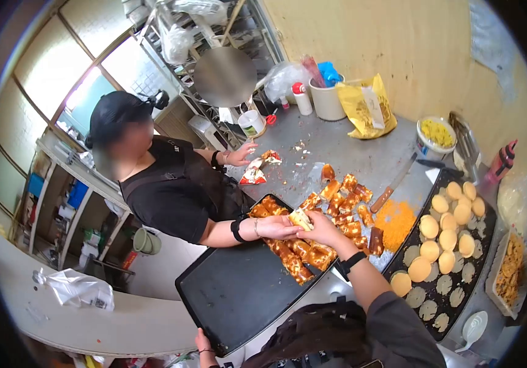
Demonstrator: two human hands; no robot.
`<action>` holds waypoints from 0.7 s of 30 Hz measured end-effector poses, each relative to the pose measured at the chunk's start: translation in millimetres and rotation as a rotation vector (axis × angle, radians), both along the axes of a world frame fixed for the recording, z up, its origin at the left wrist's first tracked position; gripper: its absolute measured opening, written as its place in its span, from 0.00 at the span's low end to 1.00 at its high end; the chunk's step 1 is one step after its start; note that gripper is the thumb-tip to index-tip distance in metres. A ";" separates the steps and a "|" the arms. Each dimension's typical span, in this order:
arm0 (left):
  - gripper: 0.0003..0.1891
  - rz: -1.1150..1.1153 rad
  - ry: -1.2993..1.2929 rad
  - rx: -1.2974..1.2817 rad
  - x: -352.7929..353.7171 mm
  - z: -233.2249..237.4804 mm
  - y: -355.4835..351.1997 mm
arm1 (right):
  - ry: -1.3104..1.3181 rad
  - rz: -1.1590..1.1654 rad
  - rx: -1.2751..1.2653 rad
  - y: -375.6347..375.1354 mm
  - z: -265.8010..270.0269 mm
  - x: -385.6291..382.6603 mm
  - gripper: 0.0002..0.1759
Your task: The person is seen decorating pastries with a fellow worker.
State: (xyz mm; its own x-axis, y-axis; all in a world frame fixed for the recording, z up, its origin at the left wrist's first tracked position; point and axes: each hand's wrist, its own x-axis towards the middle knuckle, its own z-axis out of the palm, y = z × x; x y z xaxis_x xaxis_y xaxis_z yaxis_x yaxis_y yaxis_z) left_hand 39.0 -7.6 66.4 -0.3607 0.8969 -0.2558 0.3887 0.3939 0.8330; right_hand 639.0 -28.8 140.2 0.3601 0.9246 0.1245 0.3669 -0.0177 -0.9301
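Observation:
My right hand (322,230), with a black band at the wrist, is closed on a pale piece of filled roll (300,219). A co-worker's open palm (277,228) is under the same piece and touches my fingers. My left hand (203,341) grips the near corner of a black baking tray (233,300), its fingers partly hidden. Glazed brown rolls (292,260) lie in rows at the tray's far end. Several more cut rolls (343,205) are on the metal table (276,132) beyond it.
Right of the rolls are a knife (392,184), orange shreds (396,224) and a black tray with round pale cakes (420,268). A yellow bag (371,107), a white pot (326,103) and a tub of yellow food (436,134) stand along the wall. The co-worker (168,178) stands left of the table.

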 end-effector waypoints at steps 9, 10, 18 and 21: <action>0.30 0.032 -0.153 -0.112 18.8 23.7 -8.8 | 0.421 -0.027 0.111 -43.6 -34.5 47.5 0.26; 0.30 0.009 -0.178 -0.108 17.6 21.1 -6.0 | 0.584 -0.020 0.148 -52.1 -44.9 56.3 0.26; 0.33 -0.017 -0.080 -0.112 13.9 23.0 -9.1 | 0.022 -0.735 -0.043 -147.4 -51.5 159.7 0.28; 0.35 -0.012 -0.042 -0.097 12.0 15.6 -8.3 | -0.124 -0.839 -0.076 -155.5 -84.7 182.6 0.27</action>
